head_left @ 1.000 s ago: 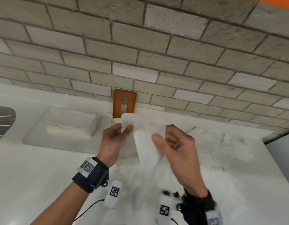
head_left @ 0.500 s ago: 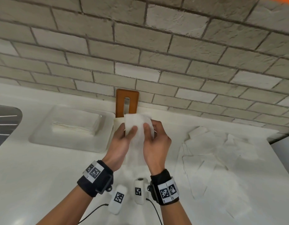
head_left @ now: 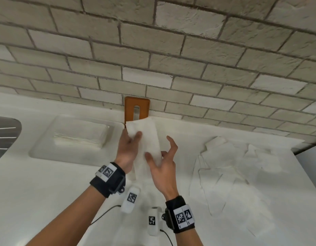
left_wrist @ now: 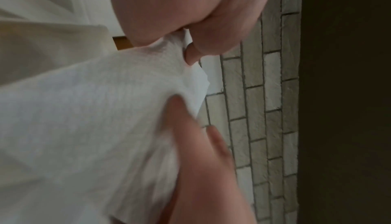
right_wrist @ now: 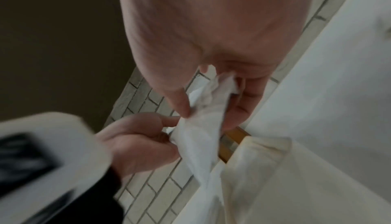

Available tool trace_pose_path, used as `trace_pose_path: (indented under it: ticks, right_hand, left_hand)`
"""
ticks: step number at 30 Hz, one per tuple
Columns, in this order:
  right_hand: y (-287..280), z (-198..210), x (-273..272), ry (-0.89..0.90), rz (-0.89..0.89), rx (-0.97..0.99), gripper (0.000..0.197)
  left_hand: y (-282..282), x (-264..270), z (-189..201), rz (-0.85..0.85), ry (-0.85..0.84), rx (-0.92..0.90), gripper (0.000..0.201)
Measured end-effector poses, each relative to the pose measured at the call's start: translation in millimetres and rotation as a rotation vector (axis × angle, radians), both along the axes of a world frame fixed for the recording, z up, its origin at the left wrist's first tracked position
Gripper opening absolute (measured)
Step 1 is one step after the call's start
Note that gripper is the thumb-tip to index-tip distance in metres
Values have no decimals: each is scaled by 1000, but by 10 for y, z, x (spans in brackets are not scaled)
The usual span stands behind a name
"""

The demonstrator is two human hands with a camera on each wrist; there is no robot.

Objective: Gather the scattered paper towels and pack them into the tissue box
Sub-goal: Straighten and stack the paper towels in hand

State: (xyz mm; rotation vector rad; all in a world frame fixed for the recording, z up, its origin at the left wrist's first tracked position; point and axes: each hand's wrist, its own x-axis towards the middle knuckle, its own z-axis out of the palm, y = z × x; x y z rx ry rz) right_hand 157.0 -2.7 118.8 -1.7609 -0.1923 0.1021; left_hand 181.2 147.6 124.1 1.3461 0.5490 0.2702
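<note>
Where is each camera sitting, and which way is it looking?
Head: worn on the head, looking forward and down at both hands, forearms and wristbands, the folded paper towel, the brick wall and the scattered towels.
Left wrist: on the left wrist, looking along the left hand at the towel and wall.
Right wrist: on the right wrist, looking along the right hand at the towel, with the left hand opposite.
Shared: all three show the towel and brick wall.

Towel stack (head_left: 81, 137) in tray (head_left: 47, 153) left; scattered towels (head_left: 233, 167) right on counter (head_left: 29, 201); lid (head_left: 137, 109) behind against wall (head_left: 153, 41).
</note>
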Motion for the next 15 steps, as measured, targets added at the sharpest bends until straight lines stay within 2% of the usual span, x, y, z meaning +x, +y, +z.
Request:
trace_pose_path:
  ticks: [1, 3, 6, 8, 10, 13, 15]
  right_hand:
    - [-2, -62, -18, 19, 24, 15, 70]
    - [33, -207, 4, 45, 30, -26, 52]
    - [167, -419, 204, 92, 11, -234, 22]
    - [267, -512, 308, 176, 66, -313, 16]
    - [330, -591, 375, 238, 93, -361, 15]
    - [351, -619, 428, 257, 132, -429, 17]
    - [332, -582, 443, 234, 177, -482, 22]
  left_hand:
    - [86, 93, 6, 22, 21, 48, 25]
    - [259, 263, 2, 12, 68, 186, 28]
    - [515, 422, -117, -49, 148, 416, 41]
    - [640, 450, -221, -72, 156, 618, 47]
    - [709, 461, -329, -108, 108, 832, 44]
    - [708, 481, -425, -361, 48, 1076, 27]
    - [651, 485, -470, -635, 107, 1211, 30]
